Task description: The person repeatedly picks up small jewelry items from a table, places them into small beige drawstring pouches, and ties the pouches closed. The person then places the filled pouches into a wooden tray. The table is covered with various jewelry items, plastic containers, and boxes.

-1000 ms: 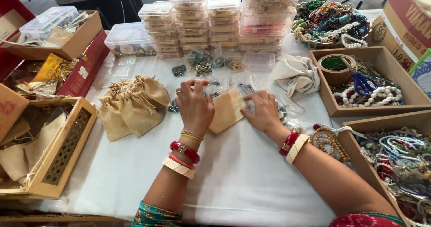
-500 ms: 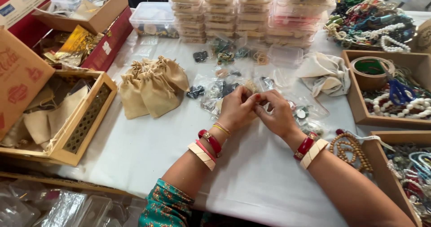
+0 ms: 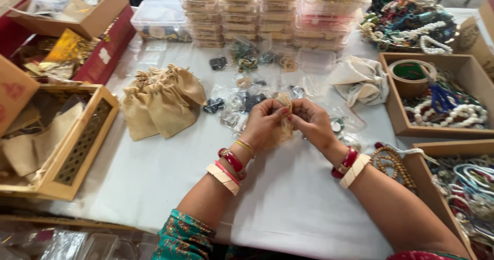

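Item: 1 small beige pouch (image 3: 284, 117), pinched at its mouth by your left hand (image 3: 265, 123) and right hand (image 3: 311, 122); keep both grips clenched above the counter (image 3: 288, 198).

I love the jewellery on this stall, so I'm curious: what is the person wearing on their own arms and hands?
Each wrist carries stacked bangles. The left hand has a thin gold bangle, a red bangle and a wide cream bangle. The right hand has a red bangle with gold trim and a wide cream bangle. The fingernails are painted red. A teal patterned sleeve shows near the bottom edge.
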